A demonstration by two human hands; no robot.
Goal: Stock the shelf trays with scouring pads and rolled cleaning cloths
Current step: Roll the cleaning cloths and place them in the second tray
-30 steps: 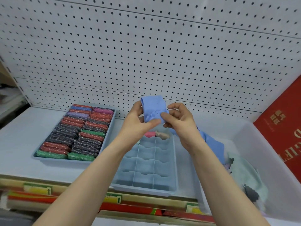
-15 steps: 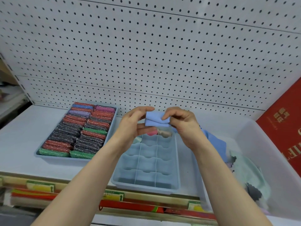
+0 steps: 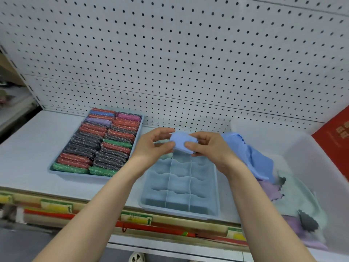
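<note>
Since everything here sits around the divided tray (image 3: 181, 186), I'll use that as my reference and go left to right.

Off to the left of it, well apart, is the flat tray of scouring pads (image 3: 98, 144), packed tight in two columns of red, black, green, purple and blue. Looks full to me, so I'd guess that half of the job is done.

Over the far end of the divided tray, the left hand (image 3: 151, 146) has its thumb and fingers curled onto the left side of a small blue cloth (image 3: 182, 141), and the right hand (image 3: 209, 148) is pinching the right side of it. So both hands are gripping the same bundle, held just above the back cells, not touching the tray. It's folded or rolled into a compact wad; I can't tell how tight. The near cells I can see hold nothing.

Handling-wise, my read is it's a light, floppy microfibre kind of thing, zero weight, zero fragility, but it'll spring open the second you let go. I'd keep fingers across the loose outer edge and on both ends of the roll, then push it down into a cell so the dividers hold the shape.

To the right of the tray, a clear plastic bin (image 3: 317, 167) holds loose cloths (image 3: 253, 159), blue, mint, lilac and grey with zigzag edges.
</note>
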